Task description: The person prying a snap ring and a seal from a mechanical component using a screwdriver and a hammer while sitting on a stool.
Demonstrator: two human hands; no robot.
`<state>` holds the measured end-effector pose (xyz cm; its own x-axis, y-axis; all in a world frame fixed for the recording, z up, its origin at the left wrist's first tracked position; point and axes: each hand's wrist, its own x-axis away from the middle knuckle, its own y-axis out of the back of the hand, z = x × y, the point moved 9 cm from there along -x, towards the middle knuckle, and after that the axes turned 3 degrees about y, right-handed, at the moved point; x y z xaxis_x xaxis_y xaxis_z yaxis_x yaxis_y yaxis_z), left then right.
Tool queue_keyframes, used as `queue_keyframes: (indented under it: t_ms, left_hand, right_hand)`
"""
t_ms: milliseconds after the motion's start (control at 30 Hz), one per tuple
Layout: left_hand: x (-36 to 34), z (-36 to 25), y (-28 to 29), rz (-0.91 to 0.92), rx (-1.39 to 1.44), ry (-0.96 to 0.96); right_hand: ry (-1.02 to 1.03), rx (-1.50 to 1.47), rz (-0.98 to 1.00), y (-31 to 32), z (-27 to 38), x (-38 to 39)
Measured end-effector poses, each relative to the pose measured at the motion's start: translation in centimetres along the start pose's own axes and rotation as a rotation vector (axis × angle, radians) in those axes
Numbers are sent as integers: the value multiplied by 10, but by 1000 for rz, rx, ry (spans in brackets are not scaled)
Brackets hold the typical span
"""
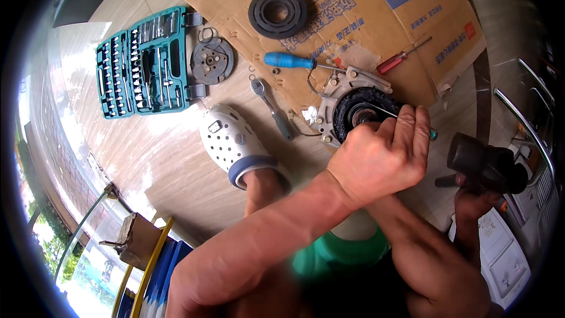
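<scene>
My left hand (pixel 382 162) is closed around a thin screwdriver with a teal handle end (pixel 433 134). Its shaft points into the black round hub of a metal compressor part (pixel 347 112) lying on the floor. My left forearm crosses from the lower left. To the right, my right hand (pixel 471 197) grips a black mallet (pixel 485 162), held a little apart from the part. The fingers of the right hand are in shadow.
A flattened cardboard sheet (pixel 365 17) carries a black pulley ring (pixel 278 12), a blue-handled screwdriver (pixel 288 60) and a red-handled one (pixel 400 62). A ratchet (pixel 271 106), a grey clutch disc (pixel 212 60) and an open teal socket case (pixel 147 65) lie to the left. My foot wears a white clog (pixel 235 141).
</scene>
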<state>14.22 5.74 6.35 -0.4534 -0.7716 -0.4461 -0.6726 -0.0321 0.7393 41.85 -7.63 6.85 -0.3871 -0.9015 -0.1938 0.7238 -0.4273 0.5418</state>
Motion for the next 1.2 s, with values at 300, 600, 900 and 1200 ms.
queue_keyframes:
  t_ms: [300, 600, 900, 1200]
  left_hand:
    - [2, -1, -5, 1, -10, -8]
    - [0, 2, 0, -2, 14, 16]
    - [0, 0, -5, 31, 42, 26]
    - [0, 6, -1, 46, 65, 37]
  right_hand:
    - [-230, -21, 135, -28, -2, -5]
    - [-206, -192, 210, -40, 7, -10]
    - [-178, -225, 104, -21, 1, -11]
    - [-17, 154, 337, -44, 11, -8]
